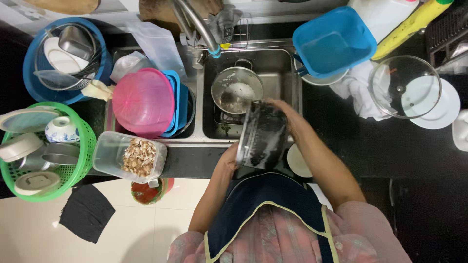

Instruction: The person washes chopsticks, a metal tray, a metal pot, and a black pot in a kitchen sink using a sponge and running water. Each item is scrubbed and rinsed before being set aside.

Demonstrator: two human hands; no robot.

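I see a dark, black-speckled pot (262, 135) over a steel-grey sink (285, 73), beside a pink bowl (143, 101) nested in blue ones. A green basket (85, 146) holds a white cup with blue pattern (61, 129). My apron (263, 209) is navy with pale trim over a pink plaid shirt (273, 238).
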